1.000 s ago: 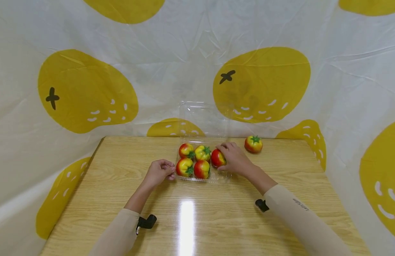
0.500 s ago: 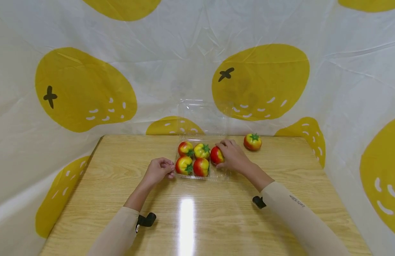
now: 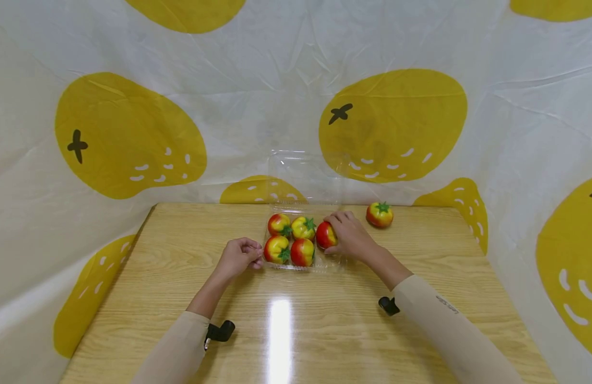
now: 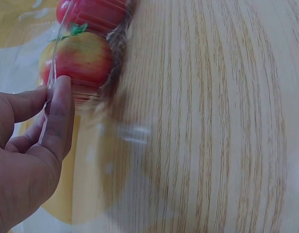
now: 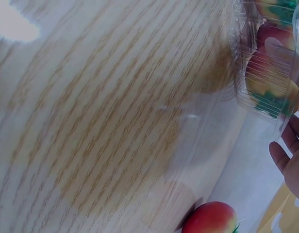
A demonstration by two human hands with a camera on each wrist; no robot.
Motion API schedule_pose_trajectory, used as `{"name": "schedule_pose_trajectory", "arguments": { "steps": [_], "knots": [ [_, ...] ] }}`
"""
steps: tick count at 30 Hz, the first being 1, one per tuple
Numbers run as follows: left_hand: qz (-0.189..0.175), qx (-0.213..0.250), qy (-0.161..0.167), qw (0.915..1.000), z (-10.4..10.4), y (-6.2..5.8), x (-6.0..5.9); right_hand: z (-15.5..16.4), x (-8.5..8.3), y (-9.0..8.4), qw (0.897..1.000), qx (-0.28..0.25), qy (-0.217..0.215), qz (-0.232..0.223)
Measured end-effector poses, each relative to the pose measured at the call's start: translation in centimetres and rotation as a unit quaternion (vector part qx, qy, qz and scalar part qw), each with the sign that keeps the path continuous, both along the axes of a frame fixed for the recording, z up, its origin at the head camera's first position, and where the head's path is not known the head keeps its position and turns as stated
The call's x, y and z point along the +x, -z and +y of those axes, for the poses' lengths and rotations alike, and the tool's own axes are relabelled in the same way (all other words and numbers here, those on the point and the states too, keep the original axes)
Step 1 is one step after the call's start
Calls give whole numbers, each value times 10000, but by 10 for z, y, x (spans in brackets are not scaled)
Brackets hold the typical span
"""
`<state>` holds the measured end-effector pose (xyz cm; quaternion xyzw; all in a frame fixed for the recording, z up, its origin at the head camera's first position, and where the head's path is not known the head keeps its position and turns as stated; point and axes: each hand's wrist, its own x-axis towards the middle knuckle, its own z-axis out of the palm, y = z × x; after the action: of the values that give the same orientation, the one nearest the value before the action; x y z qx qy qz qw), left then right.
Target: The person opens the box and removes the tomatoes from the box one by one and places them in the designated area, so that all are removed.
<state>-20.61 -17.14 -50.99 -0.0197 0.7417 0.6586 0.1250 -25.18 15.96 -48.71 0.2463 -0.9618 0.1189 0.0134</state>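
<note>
A clear plastic clamshell box [image 3: 330, 265] lies on the table with its lid [image 3: 303, 165] raised at the back. Several red-and-yellow tomatoes with green leafy tops sit inside, such as the front-left tomato [image 3: 276, 249] and the front-middle tomato [image 3: 302, 253]. My left hand [image 3: 236, 257] pinches the box's left rim between thumb and fingers, plain in the left wrist view. On the box's right side, my right hand [image 3: 352, 236] grips a tomato [image 3: 326, 235] from above; in the right wrist view that tomato [image 5: 265, 80] shows through the ribbed plastic wall.
One loose tomato [image 3: 380, 215] stands on the table's back edge, right of the box. The wooden table [image 3: 181, 229] meets a pale cloth [image 3: 257, 122] printed with yellow fruit, which hangs behind and at both sides.
</note>
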Motion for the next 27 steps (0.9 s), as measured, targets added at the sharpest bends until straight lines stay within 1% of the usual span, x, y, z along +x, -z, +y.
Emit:
{"name": "schedule_pose_trajectory", "arguments": {
  "steps": [11, 17, 20, 27],
  "knots": [
    [-16, -52, -33, 10000, 0, -1, 0, 2, 0, -1, 9998, -153, -35, -137],
    [-30, -64, -50, 10000, 0, 1, -1, 4, 3, -5, 9975, -598, 101, -350],
    [-20, -81, -50, 10000, 1, 2, -1, 6, 5, -7, 9962, -772, 119, -374],
    [10, -39, -63, 10000, 3, -1, 1, 9, 6, -13, 9921, -1132, 104, -527]
  ]
}}
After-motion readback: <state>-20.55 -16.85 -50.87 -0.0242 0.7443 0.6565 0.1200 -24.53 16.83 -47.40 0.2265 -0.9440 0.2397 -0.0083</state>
